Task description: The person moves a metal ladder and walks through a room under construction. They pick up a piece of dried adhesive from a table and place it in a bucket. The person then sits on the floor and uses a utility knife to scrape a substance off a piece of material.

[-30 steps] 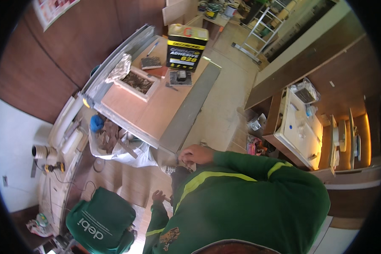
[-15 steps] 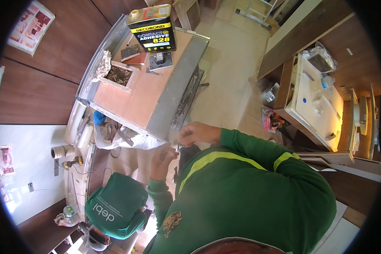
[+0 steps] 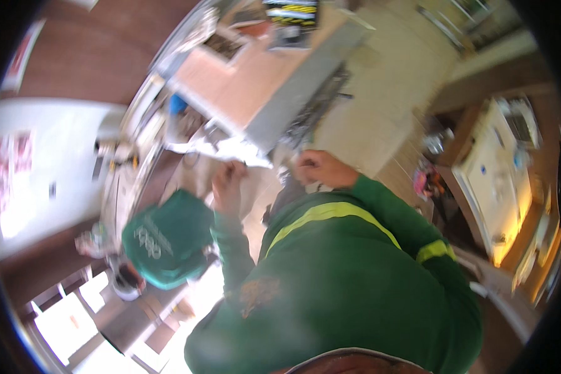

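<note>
Motion blur softens the whole head view. My left hand (image 3: 228,185) is raised near the front corner of the workbench, its fingers curled together; anything in them is too blurred to name. To its right, my right hand (image 3: 321,168) is closed in front of my green top, beside the bench's grey edge. A pale, indistinct patch lies next to its fingertips, and I cannot tell whether it is held. The two hands are apart. Ahead stands the workbench (image 3: 230,84) with a tan top, bearing a black and yellow can (image 3: 293,12) and a framed box of shavings (image 3: 223,46).
On the left, a green garment (image 3: 168,240) with pale lettering seems to be worn by a crouching person. A white bag (image 3: 230,148) hangs by the bench. A yellow drill (image 3: 126,162) lies near the wall. At right stands a white-topped counter (image 3: 495,174); far right, a ladder (image 3: 445,28).
The view has swung, shifting the bench up and right. My hands have separated: the left now sits farther from the right. The pale item between them no longer shows clearly.
</note>
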Tool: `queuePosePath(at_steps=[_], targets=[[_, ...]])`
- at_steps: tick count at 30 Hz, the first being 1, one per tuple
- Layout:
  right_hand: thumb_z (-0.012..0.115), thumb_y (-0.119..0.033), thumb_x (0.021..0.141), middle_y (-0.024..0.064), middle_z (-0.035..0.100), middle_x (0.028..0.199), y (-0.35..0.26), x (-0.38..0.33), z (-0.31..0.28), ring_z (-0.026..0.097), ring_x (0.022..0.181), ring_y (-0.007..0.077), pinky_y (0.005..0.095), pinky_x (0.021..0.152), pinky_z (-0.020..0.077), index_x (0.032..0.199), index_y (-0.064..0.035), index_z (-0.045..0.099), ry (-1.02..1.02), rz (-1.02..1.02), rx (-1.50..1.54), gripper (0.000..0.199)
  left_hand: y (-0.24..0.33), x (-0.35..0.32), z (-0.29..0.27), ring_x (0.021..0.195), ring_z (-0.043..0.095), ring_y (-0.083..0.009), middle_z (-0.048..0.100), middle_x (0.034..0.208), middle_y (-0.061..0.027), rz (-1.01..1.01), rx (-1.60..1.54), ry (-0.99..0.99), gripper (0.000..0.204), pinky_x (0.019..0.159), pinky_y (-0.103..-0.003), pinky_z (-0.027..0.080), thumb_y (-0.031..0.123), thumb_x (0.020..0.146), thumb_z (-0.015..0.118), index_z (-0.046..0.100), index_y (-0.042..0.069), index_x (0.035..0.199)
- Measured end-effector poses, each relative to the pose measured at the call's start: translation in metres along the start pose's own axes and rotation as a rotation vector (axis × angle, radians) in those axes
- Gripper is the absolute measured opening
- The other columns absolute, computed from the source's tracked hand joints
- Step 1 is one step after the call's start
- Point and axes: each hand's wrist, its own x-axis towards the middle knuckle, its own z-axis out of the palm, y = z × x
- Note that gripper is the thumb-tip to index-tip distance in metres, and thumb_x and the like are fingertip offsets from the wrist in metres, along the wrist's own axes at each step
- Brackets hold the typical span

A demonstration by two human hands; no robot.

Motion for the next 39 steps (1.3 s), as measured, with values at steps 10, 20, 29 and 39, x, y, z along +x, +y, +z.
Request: queuePosePath(at_steps=[10,20,29,39], targets=[[0.070,-0.026,0.099,0.0044,0.068,0.088,0.126,-0.033,0.006,0.067,0.073,0.0128,0.0288,0.066,0.0549,0.104,-0.0024,0.068,0.533,0.338,-0.016,0.024,-0.133,0.185,-0.259,0.085,0.073,-0.0213,0.078,0.097,-0.0105,0.135,0.567,0.469,0.021,0.077,-0.038,0.059,0.016,0.098,0.065,0.074,0.009,0.115],[0.067,-0.023,0.100,0.0060,0.069,0.093,0.193,-0.133,0.082,0.069,0.075,0.0141,0.0296,0.069,0.0574,0.105,-0.0009,0.068,0.999,0.424,0.211,0.022,-0.098,0.267,-0.233,0.089,0.074,-0.0269,0.079,0.102,-0.0107,0.099,0.938,0.448,0.031,0.083,-0.041,0.058,0.031,0.091,0.076,0.080,0.014,0.117],[0.070,-0.019,0.099,0.0071,0.067,0.090,0.268,-0.166,0.074,0.071,0.077,0.0152,0.0242,0.068,0.0608,0.109,-0.0014,0.066,1.210,0.408,0.692,0.021,0.046,0.210,-0.094,0.093,0.069,-0.0221,0.073,0.108,-0.0112,0.697,0.520,0.338,0.027,0.084,-0.038,0.057,0.012,0.097,0.076,0.074,0.002,0.122],[0.073,-0.022,0.074,0.0123,0.070,0.079,0.455,-0.242,0.026,0.069,0.073,0.0399,0.0532,0.070,0.0522,0.081,-0.0145,0.071,0.745,0.525,-1.029,0.011,0.043,0.139,0.098,0.112,0.066,-0.0339,0.069,0.119,-0.0182,0.810,0.610,-0.260,0.035,0.096,-0.045,0.053,0.015,0.099,0.074,0.066,-0.003,0.129]])
